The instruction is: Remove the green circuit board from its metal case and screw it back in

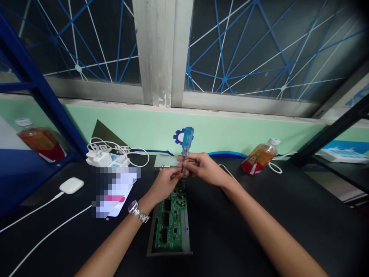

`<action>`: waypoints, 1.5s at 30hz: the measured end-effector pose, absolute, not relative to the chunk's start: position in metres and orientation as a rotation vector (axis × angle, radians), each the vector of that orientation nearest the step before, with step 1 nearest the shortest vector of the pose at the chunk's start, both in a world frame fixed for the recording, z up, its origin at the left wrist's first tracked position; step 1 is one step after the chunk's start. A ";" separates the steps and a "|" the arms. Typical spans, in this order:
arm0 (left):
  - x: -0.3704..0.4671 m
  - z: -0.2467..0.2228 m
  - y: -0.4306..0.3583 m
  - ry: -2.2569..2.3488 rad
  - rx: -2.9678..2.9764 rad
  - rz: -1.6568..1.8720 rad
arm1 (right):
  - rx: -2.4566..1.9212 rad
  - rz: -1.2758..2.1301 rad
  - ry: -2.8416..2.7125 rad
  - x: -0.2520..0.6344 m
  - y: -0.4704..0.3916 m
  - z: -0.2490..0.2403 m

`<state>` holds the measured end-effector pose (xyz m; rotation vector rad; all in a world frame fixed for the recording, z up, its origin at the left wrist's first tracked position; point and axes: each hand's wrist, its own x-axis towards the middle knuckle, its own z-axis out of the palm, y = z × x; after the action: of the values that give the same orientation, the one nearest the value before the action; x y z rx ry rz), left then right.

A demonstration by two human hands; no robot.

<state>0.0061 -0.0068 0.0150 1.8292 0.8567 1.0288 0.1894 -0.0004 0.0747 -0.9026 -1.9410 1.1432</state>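
Observation:
A screwdriver (188,139) with a clear blue handle stands nearly upright, handle up. My right hand (203,168) pinches its shaft just below the handle. Close beside it, my left hand (167,183) has its fingers closed together around the lower end of the shaft; whether a small part is also between them I cannot make out. Beneath both hands lies a long green circuit board (173,227) in an open grey metal case (188,231). The far end of the board is hidden by my hands.
On the left are a blurred-out phone (121,198), a white earbud case (72,185) and a power strip (115,158) with white cables. A flat light-coloured panel (164,161) lies behind my hands. Drink bottles stand at right (259,156) and far left (42,140).

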 end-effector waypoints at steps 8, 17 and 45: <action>0.014 0.005 -0.008 1.066 1.773 1.221 | -0.994 0.835 -1.903 0.185 0.003 0.066; 0.015 0.007 -0.009 1.056 1.767 1.198 | -1.156 0.686 -1.904 0.179 0.002 0.062; 0.017 0.007 -0.007 1.050 1.700 1.182 | -1.225 0.542 -1.856 0.173 0.002 0.059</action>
<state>0.0167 -0.0066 0.0074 1.7003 1.0500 1.1817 0.1734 0.0019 0.0588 -1.2245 -1.8561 0.5422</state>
